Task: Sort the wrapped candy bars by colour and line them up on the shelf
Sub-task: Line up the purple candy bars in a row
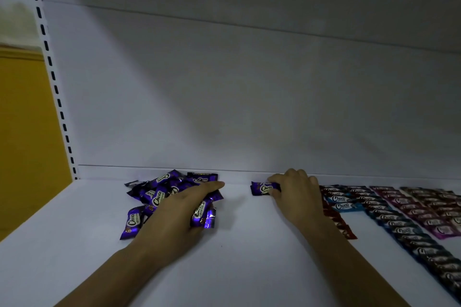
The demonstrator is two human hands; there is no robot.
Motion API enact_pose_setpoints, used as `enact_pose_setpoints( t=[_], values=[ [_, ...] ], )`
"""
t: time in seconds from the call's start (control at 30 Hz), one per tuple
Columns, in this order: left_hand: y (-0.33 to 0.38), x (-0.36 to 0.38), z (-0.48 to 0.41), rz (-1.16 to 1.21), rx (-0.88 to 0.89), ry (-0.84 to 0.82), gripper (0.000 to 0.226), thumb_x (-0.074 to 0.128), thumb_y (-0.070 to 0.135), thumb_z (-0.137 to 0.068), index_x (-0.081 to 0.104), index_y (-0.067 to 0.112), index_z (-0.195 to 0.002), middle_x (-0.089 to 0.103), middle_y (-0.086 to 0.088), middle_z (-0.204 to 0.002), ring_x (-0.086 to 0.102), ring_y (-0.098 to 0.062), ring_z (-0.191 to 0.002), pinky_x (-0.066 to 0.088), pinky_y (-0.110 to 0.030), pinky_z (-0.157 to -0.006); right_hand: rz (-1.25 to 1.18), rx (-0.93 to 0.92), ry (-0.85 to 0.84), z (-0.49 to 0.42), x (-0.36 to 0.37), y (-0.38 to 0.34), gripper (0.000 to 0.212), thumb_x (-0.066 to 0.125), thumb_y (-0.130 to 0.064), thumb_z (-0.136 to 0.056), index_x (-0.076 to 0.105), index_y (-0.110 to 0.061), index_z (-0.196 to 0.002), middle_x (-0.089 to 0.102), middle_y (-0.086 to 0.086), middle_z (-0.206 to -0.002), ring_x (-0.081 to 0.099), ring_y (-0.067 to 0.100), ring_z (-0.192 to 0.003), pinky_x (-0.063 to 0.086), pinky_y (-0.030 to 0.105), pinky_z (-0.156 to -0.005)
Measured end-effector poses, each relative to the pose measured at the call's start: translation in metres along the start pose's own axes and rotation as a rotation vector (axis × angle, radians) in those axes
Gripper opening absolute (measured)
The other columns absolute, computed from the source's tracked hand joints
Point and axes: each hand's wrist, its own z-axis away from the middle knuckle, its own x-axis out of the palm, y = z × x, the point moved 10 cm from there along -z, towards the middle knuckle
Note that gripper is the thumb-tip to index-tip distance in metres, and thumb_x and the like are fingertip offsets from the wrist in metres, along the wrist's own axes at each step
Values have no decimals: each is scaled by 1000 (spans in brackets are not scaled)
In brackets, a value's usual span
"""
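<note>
My right hand has its fingers curled down over one end of a single purple bar, pinching it near the back edge of the shelf. "Choco" runs across its label in black script on a pale oval. The foil is glossy and crimped at the ends.

My left hand lies on the loose pile of purple bars, forefinger stretched out straight. A shiny wrapper pokes out from under it; I cannot tell whether I am gripping it. The pile carries the same "Choco" ovals, the bars lying at all angles.

To my right, flat overlapping rows run toward me: the red row, two light blue bars, the dark blue row and the magenta row, all reading "Choco".

The shelf is smooth and white, with a slotted upright at the left.
</note>
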Motion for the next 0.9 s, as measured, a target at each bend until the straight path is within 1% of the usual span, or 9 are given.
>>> enact_pose_setpoints(
  t=[0.13,0.33,0.43,0.47,0.53,0.63,0.73,0.83,0.9],
  values=[
    [0,-2,1,11,-6,0,89,70,0,-72,29,64,-119,41,45,-106,45,13,-102,27,6,-83,7,14,-44,0,8,0,30,46,-42,-96,56,-38,-124,56,-2,-113,47,18,-108,31,32,-88],
    [1,-3,2,-1,-5,22,86,70,1,-73,29,61,-120,47,35,-111,44,13,-101,27,6,-85,-39,49,-51,-2,8,3,27,49,-38,-95,59,-35,-119,55,-1,-112,47,18,-108,32,32,-88],
    [3,-4,2,62,-22,54,81,69,-3,-73,39,53,-124,53,35,-108,51,13,-99,31,4,-83,-58,55,-76,1,1,-2,29,52,-39,-94,57,-30,-120,56,-1,-114,48,18,-109,34,31,-90],
    [3,-5,1,138,-48,93,75,69,-4,-75,45,48,-124,57,34,-106,57,10,-95,36,2,-80,-144,61,-59,2,-7,-6,27,54,-40,-93,60,-28,-115,59,-2,-111,51,16,-105,37,30,-89],
    [-6,-8,1,410,-174,193,54,68,-2,-82,57,37,-117,66,25,-99,68,0,-78,47,-6,-67,-549,83,-82,10,-18,-23,26,59,-45,-89,67,-20,-93,67,-2,-92,60,12,-86,46,30,-83],
    [-31,-6,4,822,-404,335,35,66,7,-87,60,32,-111,72,8,-88,71,-10,-68,51,-15,-56,-1165,102,-403,38,-16,-82,45,58,-54,-84,68,-10,-79,69,2,-69,60,10,-57,50,23,-60],
    [-43,-7,5,978,-464,358,32,67,16,-86,62,33,-113,73,0,-95,71,-16,-81,54,-22,-61,-1287,63,-525,60,-16,-124,34,64,-43,-85,66,-9,-82,67,2,-67,59,10,-54,49,20,-55],
    [-39,-7,3,986,-418,322,29,68,20,-85,64,37,-109,73,-2,-98,71,-17,-86,54,-25,-64,-1372,87,-475,59,-20,-129,14,66,-20,-87,66,-6,-84,67,-1,-69,60,9,-57,49,19,-58],
    [-39,-7,3,914,-406,339,29,69,22,-85,64,39,-109,71,1,-105,70,-15,-91,55,-28,-74,-1394,122,-428,57,-22,-123,7,66,-11,-86,68,-13,-80,68,-4,-67,61,5,-56,44,12,-54]
  ],
)
